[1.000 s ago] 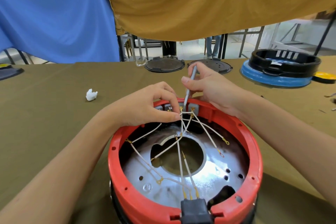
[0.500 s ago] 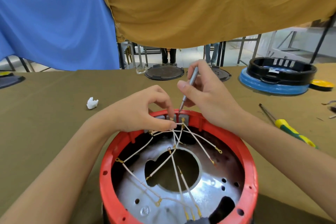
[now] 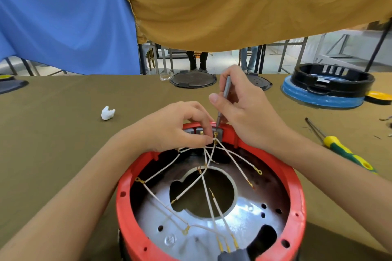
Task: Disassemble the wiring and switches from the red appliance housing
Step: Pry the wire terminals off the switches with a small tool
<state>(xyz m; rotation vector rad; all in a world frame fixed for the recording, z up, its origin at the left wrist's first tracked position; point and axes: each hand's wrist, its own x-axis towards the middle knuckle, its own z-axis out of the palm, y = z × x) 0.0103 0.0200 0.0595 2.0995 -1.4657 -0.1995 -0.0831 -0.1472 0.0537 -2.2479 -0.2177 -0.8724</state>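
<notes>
Pinching white wires (image 3: 209, 150) in left hand (image 3: 176, 127), right hand (image 3: 244, 108) gripping slim screwdriver (image 3: 224, 95) upright over red housing (image 3: 297, 186).

we see a glossy red plastic housing (image 3: 297, 193) around a shiny, smudged metal plate (image 3: 250, 224). matt olive cloth covers the surface (image 3: 53, 144), and the screwdriver (image 3: 224, 95) looks like dull grey metal.

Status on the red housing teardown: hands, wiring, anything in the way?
Left hand pinches white wires at far-rim switch. Right hand holds grey tool, tip on the terminal. Red housing wiring still attached. Nothing blocking.
</notes>
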